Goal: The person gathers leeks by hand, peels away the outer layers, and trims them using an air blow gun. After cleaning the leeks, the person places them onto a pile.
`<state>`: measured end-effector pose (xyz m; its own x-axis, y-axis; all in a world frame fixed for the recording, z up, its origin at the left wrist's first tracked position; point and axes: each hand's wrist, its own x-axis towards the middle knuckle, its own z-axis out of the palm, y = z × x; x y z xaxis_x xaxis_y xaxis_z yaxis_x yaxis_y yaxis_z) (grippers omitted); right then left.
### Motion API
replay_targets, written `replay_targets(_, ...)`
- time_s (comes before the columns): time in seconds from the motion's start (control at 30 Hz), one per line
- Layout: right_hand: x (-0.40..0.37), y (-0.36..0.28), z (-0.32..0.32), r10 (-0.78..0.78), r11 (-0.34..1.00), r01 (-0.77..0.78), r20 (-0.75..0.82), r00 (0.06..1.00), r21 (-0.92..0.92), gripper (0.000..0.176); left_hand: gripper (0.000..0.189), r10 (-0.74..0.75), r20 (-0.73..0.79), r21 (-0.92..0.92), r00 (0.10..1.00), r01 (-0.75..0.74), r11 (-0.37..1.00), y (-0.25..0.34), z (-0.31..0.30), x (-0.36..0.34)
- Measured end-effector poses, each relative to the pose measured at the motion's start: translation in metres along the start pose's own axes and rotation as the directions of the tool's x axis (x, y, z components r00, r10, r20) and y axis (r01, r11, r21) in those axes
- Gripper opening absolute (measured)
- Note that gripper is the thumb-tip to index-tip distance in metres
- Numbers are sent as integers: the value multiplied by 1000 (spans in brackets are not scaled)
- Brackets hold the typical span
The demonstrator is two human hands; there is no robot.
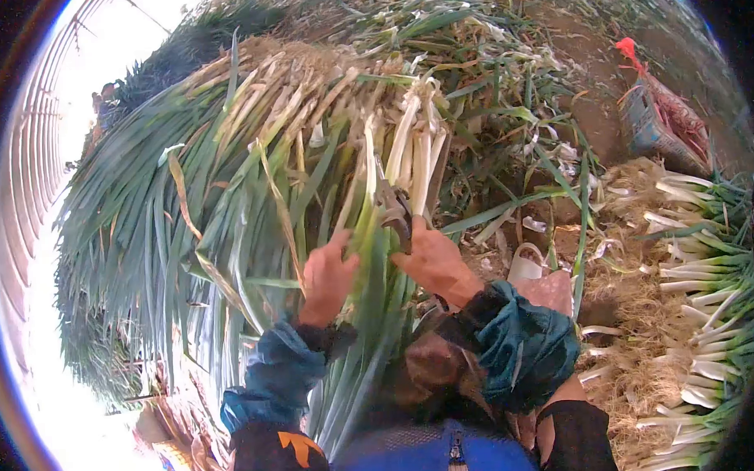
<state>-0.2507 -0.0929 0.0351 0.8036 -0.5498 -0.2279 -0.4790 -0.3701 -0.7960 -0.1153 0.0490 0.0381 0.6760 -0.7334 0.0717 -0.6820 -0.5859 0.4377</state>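
Note:
My left hand [327, 279], blurred by motion, has its fingers curled at the green leaves of a leek [362, 228]. Close by on the right, my right hand [438, 265] is closed, thumb toward the leaves. A dark metal tool [394, 208] with a thin grey upper end sticks out past its fingers; its exact kind does not show clearly. Beyond the hands lies a bunch of peeled white leek stalks [415, 143], roots pointing away from me. Their green leaves hang down toward my lap between my forearms.
A large heap of leeks [176, 193] fills the left side, roots at its top. Stripped leaves and scraps [488, 90] cover the ground ahead. Trimmed leeks [712, 307] lie in a row at the right, beside a bag with red netting [668, 117].

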Motion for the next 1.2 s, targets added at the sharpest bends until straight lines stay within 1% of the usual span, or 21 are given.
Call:
replay_targets(0.03,0,0,-1,14,1000,-14,-13,1000,2,52,41,16,9,-11,1000,-16,1000,-2,2,-7)
replay_targets(0.07,3,3,-1,11,1000,-11,-17,1000,-20,52,42,10,48,-74,999,-6,997,7,-3,-14)
replay_targets(0.17,8,10,1,9,997,-11,-18,1000,-71,52,42,8,66,-184,998,4,983,19,-8,-33)
replay_targets(0.2,8,9,1,10,997,-11,-19,1000,-77,53,41,-56,170,-207,984,92,974,19,-8,-36)
replay_targets(0.23,9,9,0,11,997,-12,-19,1000,-83,53,41,-64,186,-181,981,98,979,21,-9,-42)
replay_targets(0.3,9,12,-2,-21,999,21,-15,1000,-29,55,40,-79,220,-124,972,109,986,27,-12,-57)
replay_targets(0.33,8,13,-2,-37,999,37,-12,999,0,56,41,57,61,-217,997,-43,975,10,1,-62)
replay_targets(0.43,7,9,0,-21,998,20,-18,1000,-64,52,42,31,76,-269,997,-10,963,-3,10,-69)
replay_targets(0.53,4,20,1,-84,996,82,-45,995,-47,54,41,63,29,-273,998,-53,961,-7,16,-71)
replay_targets(0.63,1,19,-6,-45,999,44,-69,997,-13,53,43,1,125,-255,992,32,966,-1,8,-69)
replay_targets(0.73,3,27,-5,-91,996,91,-29,995,-19,52,43,-28,145,-496,989,97,863,-3,5,-68)
replay_targets(0.83,2,22,-6,-115,993,116,-70,991,22,52,42,-65,151,-600,986,144,787,19,-24,-70)
replay_targets(0.87,2,19,-8,-66,998,68,-64,996,18,52,41,-32,70,-662,997,70,746,28,-30,-69)
replay_targets(0.93,5,14,-16,27,1000,-27,-60,998,3,52,41,-47,40,-611,998,61,790,34,-29,-64)
replay_targets(0.97,5,15,-17,26,1000,-26,-75,997,4,52,41,-55,27,-582,998,60,811,36,-29,-62)
replay_targets(1.03,6,21,-16,23,1000,-23,-99,995,4,53,42,-64,138,-538,988,129,833,22,-3,-52)
replay_targets(1.07,9,28,-15,-8,1000,4,-116,993,-31,53,42,-67,190,-515,979,158,843,18,7,-46)
replay_targets(1.13,11,42,-11,-61,994,48,-142,988,-99,53,43,-26,152,-437,988,91,895,10,18,-51)
replay_targets(1.17,10,42,-11,-46,993,28,-149,988,-116,53,44,-6,138,-392,990,60,918,7,20,-55)
replay_targets(1.2,11,41,-10,-33,991,12,-157,987,-132,53,44,-56,150,-372,987,109,922,3,22,-57)
